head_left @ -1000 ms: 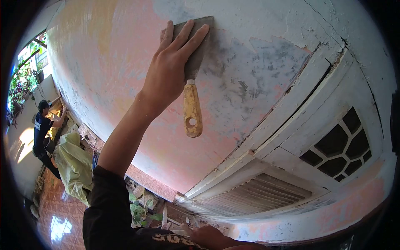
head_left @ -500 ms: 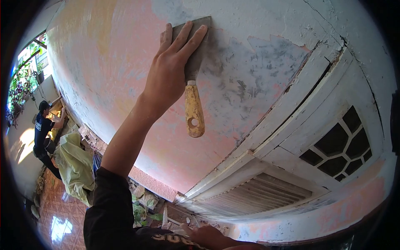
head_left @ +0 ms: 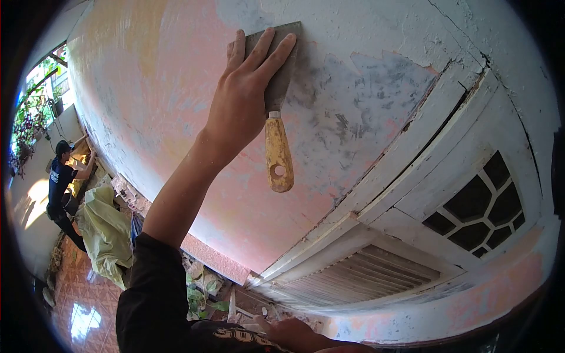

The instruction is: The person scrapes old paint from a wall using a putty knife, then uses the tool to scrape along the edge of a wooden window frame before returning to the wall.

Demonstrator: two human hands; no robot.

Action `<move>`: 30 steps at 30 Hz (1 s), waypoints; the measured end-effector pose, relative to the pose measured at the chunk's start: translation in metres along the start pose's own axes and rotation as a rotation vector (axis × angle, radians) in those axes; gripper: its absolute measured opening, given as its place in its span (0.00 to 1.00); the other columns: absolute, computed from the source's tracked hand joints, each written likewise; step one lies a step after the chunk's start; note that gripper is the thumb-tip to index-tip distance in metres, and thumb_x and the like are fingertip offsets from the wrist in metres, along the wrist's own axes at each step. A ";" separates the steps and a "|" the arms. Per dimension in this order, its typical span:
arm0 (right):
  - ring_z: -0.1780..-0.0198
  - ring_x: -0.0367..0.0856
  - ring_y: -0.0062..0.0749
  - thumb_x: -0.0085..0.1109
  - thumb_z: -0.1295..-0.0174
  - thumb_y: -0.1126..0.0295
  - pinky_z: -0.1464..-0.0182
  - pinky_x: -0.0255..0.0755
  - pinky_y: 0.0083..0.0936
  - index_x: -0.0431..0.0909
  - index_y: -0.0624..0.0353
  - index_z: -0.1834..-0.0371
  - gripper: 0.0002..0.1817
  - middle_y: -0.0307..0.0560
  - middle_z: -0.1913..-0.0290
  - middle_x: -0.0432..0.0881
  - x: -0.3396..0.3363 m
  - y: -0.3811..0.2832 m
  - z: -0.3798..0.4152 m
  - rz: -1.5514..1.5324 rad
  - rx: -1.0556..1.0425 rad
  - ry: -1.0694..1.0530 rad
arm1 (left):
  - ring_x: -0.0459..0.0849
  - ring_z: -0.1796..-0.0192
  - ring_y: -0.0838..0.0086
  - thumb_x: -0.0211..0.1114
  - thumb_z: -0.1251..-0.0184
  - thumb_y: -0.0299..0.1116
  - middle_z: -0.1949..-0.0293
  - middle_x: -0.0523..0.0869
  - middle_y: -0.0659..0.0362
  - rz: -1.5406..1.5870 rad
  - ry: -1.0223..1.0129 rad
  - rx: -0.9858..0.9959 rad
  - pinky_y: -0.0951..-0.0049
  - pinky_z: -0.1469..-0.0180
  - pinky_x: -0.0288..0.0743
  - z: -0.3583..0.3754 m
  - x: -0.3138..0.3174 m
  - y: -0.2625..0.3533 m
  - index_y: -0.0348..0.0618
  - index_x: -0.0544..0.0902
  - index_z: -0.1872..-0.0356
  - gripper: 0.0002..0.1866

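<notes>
My left hand [head_left: 238, 100] is raised against the wall, its fingers spread over the wide metal blade of a putty knife [head_left: 278, 150]. The blade lies against the painted surface, and the worn yellow handle with a hole in its end hangs down free. The thumb is hidden behind the blade. Around them, the wall [head_left: 176, 117] shows patches of pink, white, yellow and grey. Low in front of my torso, my right hand [head_left: 288, 332] is closed around something slim and pale, too small and partly hidden to name.
A white wooden frame with a louvred vent [head_left: 376, 270] and a patterned grille [head_left: 482, 206] runs along the right. At left, another person [head_left: 62, 185] works by the wall beside a draped pale sheet [head_left: 106, 235]. Plants and rubble [head_left: 200, 288] lie below on the tiled floor.
My left hand and the putty knife have shifted slightly to the right, with the handle's end tilting a little right. My right hand stays low in about the same spot.
</notes>
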State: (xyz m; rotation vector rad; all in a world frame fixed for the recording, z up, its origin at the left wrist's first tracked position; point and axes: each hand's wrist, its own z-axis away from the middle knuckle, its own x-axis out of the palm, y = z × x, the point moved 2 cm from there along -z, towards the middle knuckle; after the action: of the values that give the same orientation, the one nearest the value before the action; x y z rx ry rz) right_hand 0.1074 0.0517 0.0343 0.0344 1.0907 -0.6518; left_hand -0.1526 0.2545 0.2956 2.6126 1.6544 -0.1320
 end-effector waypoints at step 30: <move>0.77 0.81 0.41 0.56 0.37 0.65 0.75 0.72 0.39 0.67 0.62 0.33 0.28 0.50 0.76 0.80 0.000 0.002 -0.002 0.013 0.036 0.074 | 0.62 0.32 0.27 0.61 0.45 0.15 0.31 0.70 0.45 0.028 -0.022 -0.048 0.39 0.31 0.63 -0.002 0.001 0.003 0.54 0.68 0.28 0.39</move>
State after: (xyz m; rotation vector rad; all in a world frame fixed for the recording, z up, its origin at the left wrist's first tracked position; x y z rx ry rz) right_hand 0.1069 0.0536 0.0327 0.0968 1.1493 -0.6631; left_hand -0.1492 0.2543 0.2976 2.5888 1.5926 -0.1171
